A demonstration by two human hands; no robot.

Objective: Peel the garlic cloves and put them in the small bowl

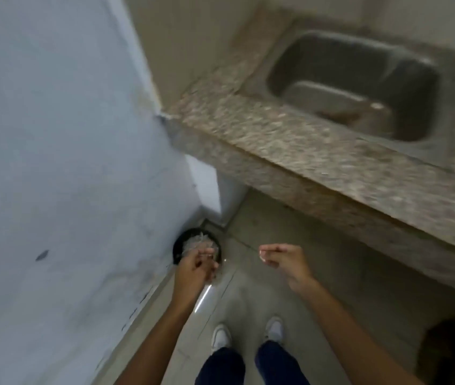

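Observation:
I stand over a small black bin [177,247] on the floor against the wall. It holds pale papery garlic skins [198,241]. My left hand [194,269] hovers right over the bin, fingers curled, pinching pale flakes of skin at the fingertips; the view is blurred. My right hand [284,262] hangs apart to the right over the floor tiles, with its fingers stretched leftwards and nothing visible in it. No garlic clove and no small bowl is in view.
A speckled granite counter [290,143] with a steel sink [354,84] runs along the upper right. A pale wall [54,162] fills the left. My white shoes [248,332] stand on the tiled floor below. A dark object [448,354] sits at the lower right.

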